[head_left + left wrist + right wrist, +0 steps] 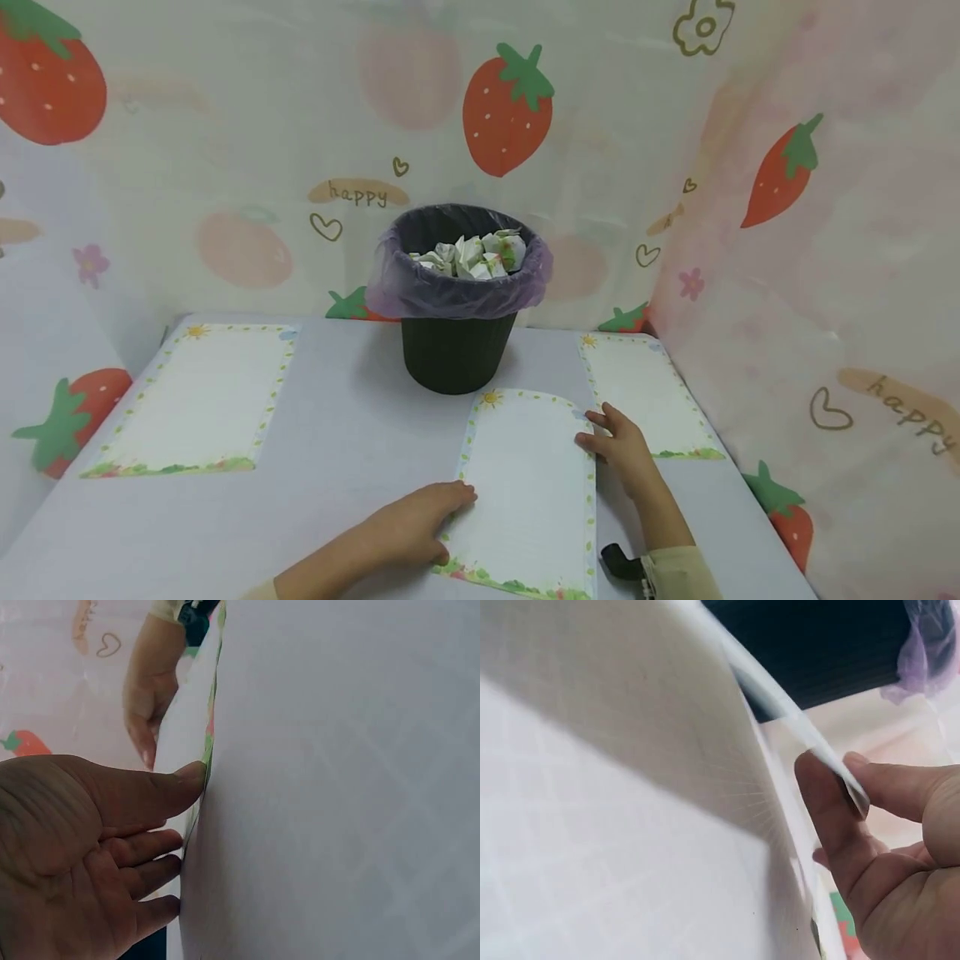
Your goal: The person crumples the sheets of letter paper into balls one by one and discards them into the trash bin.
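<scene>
A sheet of letter paper [528, 492] with a sun, leaf border and grass strip is in front of me, its top edge bowed upward. My right hand [621, 446] pinches its upper right corner between thumb and fingers; in the right wrist view that thumb [907, 787] lies on one face, and the sheet's underside is lifted off the table. My left hand [412, 521] rests along the left edge. In the left wrist view its thumb [184, 784] touches the printed border near the bottom, with the other fingers fairly straight and fingertips at the white table.
Behind the sheet stands a black bin [457, 354] with a purple liner [390, 279], holding several crumpled paper balls [480, 254]. Matching sheets lie flat at left [198, 400] and right [641, 387]. Strawberry-printed curtains [300, 100] surround the white table [337, 417].
</scene>
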`<state>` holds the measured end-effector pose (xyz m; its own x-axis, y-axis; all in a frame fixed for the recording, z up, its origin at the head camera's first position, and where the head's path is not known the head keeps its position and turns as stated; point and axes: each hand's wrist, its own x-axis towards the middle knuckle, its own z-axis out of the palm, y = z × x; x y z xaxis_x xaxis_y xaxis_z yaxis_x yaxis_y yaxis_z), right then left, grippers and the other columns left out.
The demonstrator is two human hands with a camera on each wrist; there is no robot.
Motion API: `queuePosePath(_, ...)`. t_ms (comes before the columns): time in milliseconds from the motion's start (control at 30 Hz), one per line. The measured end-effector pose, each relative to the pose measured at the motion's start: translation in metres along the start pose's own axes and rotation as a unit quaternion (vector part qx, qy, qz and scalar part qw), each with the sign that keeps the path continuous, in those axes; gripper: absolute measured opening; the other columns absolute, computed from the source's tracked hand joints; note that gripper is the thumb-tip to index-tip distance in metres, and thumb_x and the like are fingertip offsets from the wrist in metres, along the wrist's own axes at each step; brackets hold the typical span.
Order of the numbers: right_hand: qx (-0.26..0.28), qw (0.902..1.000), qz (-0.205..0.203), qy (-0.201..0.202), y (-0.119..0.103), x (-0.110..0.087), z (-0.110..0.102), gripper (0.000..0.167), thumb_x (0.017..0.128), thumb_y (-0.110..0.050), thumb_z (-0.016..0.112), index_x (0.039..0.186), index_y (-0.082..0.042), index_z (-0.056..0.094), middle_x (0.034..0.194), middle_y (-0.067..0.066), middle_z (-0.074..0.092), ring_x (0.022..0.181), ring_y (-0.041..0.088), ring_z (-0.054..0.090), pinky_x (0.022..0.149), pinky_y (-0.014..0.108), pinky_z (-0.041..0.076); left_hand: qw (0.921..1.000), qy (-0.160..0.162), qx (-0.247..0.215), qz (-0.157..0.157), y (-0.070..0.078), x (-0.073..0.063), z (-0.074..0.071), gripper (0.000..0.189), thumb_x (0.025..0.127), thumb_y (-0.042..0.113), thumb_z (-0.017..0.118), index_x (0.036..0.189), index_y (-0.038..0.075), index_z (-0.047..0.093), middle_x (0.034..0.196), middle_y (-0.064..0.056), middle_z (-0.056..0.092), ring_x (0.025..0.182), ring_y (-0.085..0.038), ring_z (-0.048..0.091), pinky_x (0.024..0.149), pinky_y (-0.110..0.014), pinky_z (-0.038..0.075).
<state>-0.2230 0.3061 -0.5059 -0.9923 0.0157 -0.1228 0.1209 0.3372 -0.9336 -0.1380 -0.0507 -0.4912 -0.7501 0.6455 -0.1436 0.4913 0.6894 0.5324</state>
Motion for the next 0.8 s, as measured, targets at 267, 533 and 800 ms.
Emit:
queuePosePath(267,0.07,0.9961,0.052,-0.011,-0.008,-0.007,0.001,0.085,0.094,-0.017,0.076,0.157,0.009,0.026,0.148,0.026,0.052,0.118,0.023,0.067,0.093,0.028,0.057,0.9998,0.013,-0.007,0.011,-0.001,-0.001,-0.002,0.081,0.074,0.01,0.089,0.146,0.008,0.053,0.155,-0.003,0.05,0.144,-0.026,0.045,0.119,-0.041,0.037)
queuePosePath(533,0.139,0.9853,0.089,-0.044,-0.018,-0.019,-0.002,0.084,0.097,-0.016,0.072,0.155,0.015,0.021,0.119,0.013,0.065,0.088,0.009,0.067,0.077,0.02,0.057,0.9999,0.008,-0.01,0.001,-0.001,0.002,-0.001,0.082,0.073,0.011,0.091,0.146,0.009,0.054,0.155,-0.002,0.05,0.144,-0.026,0.045,0.119,-0.042,0.037)
queuePosePath(800,0.142,0.9878,0.048,-0.04,-0.02,-0.022,0.002,0.068,0.094,-0.01,0.075,0.149,0.009,0.04,0.127,0.01,0.07,0.098,0.013,0.071,0.082,0.026,0.06,1.0,0.003,-0.008,0.004,-0.003,0.003,0.0,0.082,0.072,0.012,0.091,0.145,0.008,0.055,0.154,-0.004,0.051,0.143,-0.026,0.045,0.119,-0.041,0.038)
